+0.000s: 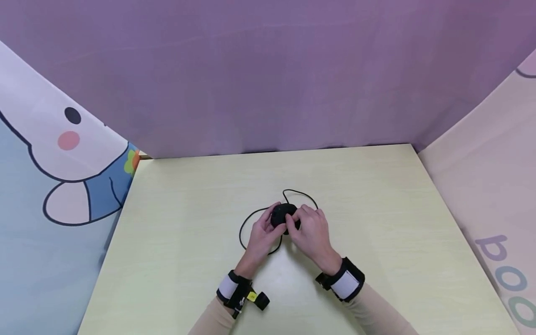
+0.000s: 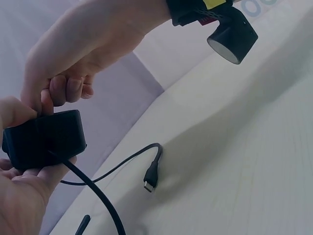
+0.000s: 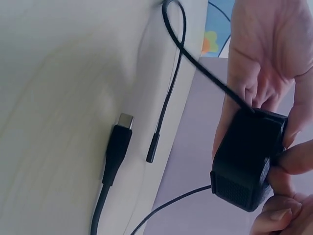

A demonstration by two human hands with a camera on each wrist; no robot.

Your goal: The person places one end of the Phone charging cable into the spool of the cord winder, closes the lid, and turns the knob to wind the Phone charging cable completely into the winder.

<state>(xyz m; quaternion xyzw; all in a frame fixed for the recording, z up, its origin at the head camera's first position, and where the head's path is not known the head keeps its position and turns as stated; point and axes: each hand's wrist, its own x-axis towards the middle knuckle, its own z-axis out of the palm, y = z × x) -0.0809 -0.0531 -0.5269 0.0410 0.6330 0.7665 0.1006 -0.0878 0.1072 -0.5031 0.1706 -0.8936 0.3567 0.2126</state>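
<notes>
While the left grip (image 1: 261, 235) cradles the black device (image 1: 279, 213) and the right grip (image 1: 311, 232) pinches its edge, gentle fingertip pressure should keep the cable (image 2: 103, 198) unstrained.

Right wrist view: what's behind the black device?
Behind the black device, the left hand and purple backdrop show. The device covers part of each; anything fully hidden there cannot be seen.
</notes>
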